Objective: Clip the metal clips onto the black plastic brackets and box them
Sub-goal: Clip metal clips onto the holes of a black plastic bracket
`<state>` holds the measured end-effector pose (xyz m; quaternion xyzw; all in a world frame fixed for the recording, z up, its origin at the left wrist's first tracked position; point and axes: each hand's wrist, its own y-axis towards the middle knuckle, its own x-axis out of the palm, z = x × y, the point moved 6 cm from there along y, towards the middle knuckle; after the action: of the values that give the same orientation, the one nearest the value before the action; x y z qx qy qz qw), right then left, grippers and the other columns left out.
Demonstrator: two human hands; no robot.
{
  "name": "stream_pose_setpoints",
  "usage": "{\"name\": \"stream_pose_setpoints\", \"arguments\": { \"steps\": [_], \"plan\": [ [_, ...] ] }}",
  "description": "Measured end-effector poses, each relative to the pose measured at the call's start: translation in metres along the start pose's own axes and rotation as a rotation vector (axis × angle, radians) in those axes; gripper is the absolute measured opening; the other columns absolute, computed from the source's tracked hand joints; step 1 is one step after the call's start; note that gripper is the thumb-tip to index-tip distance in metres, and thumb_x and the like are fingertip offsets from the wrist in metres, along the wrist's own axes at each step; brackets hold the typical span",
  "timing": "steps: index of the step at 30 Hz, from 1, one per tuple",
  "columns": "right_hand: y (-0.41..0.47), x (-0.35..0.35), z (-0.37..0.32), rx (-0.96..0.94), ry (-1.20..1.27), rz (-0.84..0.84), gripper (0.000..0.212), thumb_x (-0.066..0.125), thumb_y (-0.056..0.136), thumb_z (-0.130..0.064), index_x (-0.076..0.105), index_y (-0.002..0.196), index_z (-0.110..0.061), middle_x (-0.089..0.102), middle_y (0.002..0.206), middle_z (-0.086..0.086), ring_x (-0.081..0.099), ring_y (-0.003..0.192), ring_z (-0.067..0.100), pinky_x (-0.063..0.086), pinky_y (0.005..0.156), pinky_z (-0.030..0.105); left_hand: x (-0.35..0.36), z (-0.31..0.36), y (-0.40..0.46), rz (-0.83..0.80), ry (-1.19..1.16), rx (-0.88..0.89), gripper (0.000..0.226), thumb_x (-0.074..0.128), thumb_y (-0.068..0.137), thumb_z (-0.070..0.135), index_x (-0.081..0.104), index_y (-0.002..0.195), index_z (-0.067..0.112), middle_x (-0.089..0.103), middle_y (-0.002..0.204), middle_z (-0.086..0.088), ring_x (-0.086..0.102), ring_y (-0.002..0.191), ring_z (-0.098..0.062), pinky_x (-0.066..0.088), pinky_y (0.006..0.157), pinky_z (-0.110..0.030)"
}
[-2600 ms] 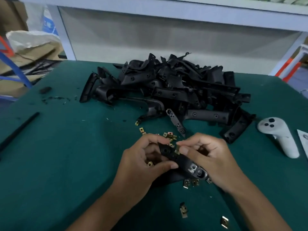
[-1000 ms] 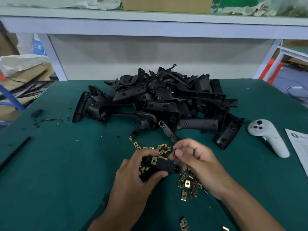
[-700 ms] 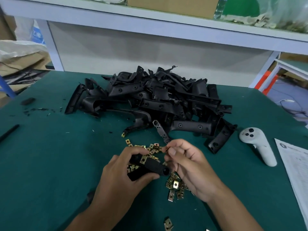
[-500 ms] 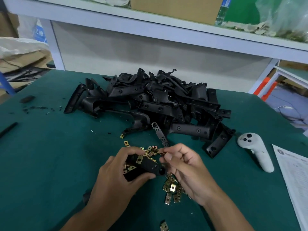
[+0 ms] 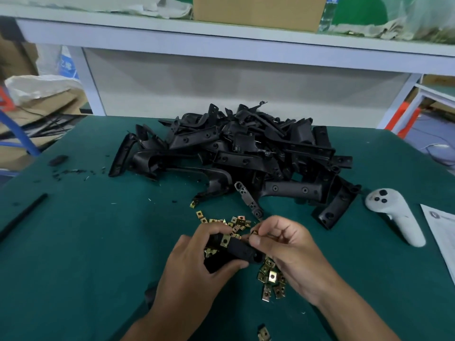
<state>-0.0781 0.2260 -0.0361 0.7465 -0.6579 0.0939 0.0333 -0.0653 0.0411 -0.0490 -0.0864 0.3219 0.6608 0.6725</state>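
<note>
My left hand [image 5: 194,264] grips a black plastic bracket [image 5: 240,251] just above the green table, and a brass-coloured clip [image 5: 225,241] sits on the bracket's upper face. My right hand [image 5: 288,249] pinches another small metal clip [image 5: 254,233] between thumb and forefinger at the bracket's right end. Loose metal clips [image 5: 272,276] lie scattered under and around both hands, with more clips [image 5: 237,221] just beyond them. A big heap of black brackets [image 5: 241,148] fills the table's middle behind my hands.
A white hand controller [image 5: 396,215] lies at the right, with a printed paper sheet [image 5: 443,232] beside it. A black rod [image 5: 22,216] lies at the left edge. Black plastic scraps [image 5: 69,171] dot the far left. A cardboard box [image 5: 258,11] stands on the shelf above.
The bracket has been turned in my left hand, now showing a clip on its upper face. My right hand has picked a clip and brought it to the bracket's end. The camera has tilted up.
</note>
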Motion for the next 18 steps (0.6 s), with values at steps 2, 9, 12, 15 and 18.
{"name": "stream_pose_setpoints", "arguments": {
  "steps": [2,9,12,15,18],
  "plan": [
    [-0.001,0.002,0.001,0.000,-0.019,-0.007,0.041,0.095,0.058,-0.049,0.076,0.085,-0.024,0.073,0.088,0.003,0.068,0.086,0.014,0.052,0.078,0.023,-0.001,0.001,0.000,0.004,0.002,0.003,0.052,0.061,0.063,0.085,0.047,0.110,0.067,0.063,0.101,0.024,0.053,0.103,0.010,0.039,0.075,-0.011],
    [-0.001,-0.001,-0.002,-0.029,-0.185,0.021,0.032,0.085,0.070,-0.045,0.077,0.093,-0.024,0.078,0.090,0.004,0.071,0.085,0.014,0.053,0.076,0.023,-0.004,0.005,0.000,0.035,0.009,0.019,0.050,0.065,0.063,0.079,0.047,0.109,0.068,0.063,0.097,0.021,0.056,0.097,0.005,0.043,0.071,-0.017],
    [-0.003,-0.003,-0.009,-0.072,-0.231,-0.013,0.020,0.086,0.077,-0.036,0.077,0.091,-0.025,0.078,0.086,0.000,0.072,0.083,0.009,0.053,0.075,0.018,-0.004,0.005,-0.001,0.035,0.014,0.007,0.050,0.064,0.062,0.080,0.046,0.108,0.069,0.063,0.097,0.019,0.054,0.099,0.006,0.040,0.071,-0.014],
    [-0.006,-0.004,-0.016,-0.108,-0.275,-0.051,0.009,0.081,0.082,-0.025,0.076,0.088,-0.021,0.078,0.084,-0.002,0.071,0.079,0.004,0.052,0.071,0.013,-0.004,0.008,-0.001,0.027,0.037,0.031,0.048,0.065,0.064,0.078,0.045,0.107,0.070,0.063,0.097,0.023,0.052,0.102,0.007,0.038,0.071,-0.013],
    [-0.007,-0.004,-0.020,-0.128,-0.361,-0.086,0.006,0.078,0.083,-0.027,0.075,0.087,-0.022,0.078,0.087,-0.001,0.072,0.080,0.006,0.052,0.072,0.014,-0.005,0.013,-0.002,0.021,0.084,0.080,0.045,0.065,0.068,0.075,0.044,0.108,0.068,0.061,0.102,0.032,0.050,0.099,0.006,0.039,0.069,-0.017]
  ]
}}
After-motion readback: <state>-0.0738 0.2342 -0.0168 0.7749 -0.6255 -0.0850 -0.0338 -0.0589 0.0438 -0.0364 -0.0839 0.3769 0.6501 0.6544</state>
